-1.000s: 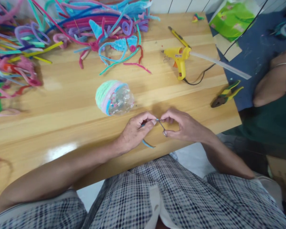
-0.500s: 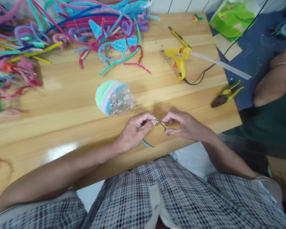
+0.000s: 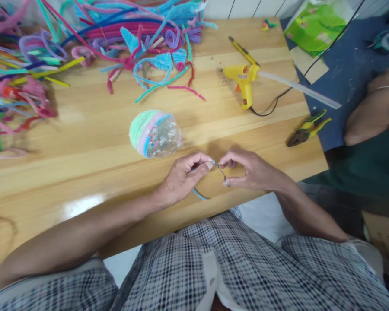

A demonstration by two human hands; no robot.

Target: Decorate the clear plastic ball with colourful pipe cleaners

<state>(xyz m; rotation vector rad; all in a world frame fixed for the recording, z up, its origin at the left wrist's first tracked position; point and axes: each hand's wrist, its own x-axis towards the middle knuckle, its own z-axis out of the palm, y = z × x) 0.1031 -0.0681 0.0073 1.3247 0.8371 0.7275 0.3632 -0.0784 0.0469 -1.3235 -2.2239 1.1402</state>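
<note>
Near the table's front edge, my left hand [image 3: 189, 175] pinches a thin blue pipe cleaner [image 3: 201, 195]. One end pokes out at the fingertips and the other hangs below the palm. Small scissors [image 3: 222, 172] are in my right hand [image 3: 248, 170], its thumb and fingers at the handles, the blades meeting the blue tip at my left fingertips. Just beyond my hands sits a clear ball [image 3: 165, 138], its left half wrapped in pale green, lilac and blue fuzzy strands.
Pipe cleaners [image 3: 116, 39] in many colours heap at the back left. A yellow glue gun [image 3: 243, 77] with a long glue stick, a utility knife [image 3: 243, 49] and pliers [image 3: 306, 128] lie to the right. Another person's arm [image 3: 372, 103] is at the right edge.
The scissors have shifted slightly and their handles are spread a bit wider. A blue tip now shows at my left fingertips. The ball has stayed in place.
</note>
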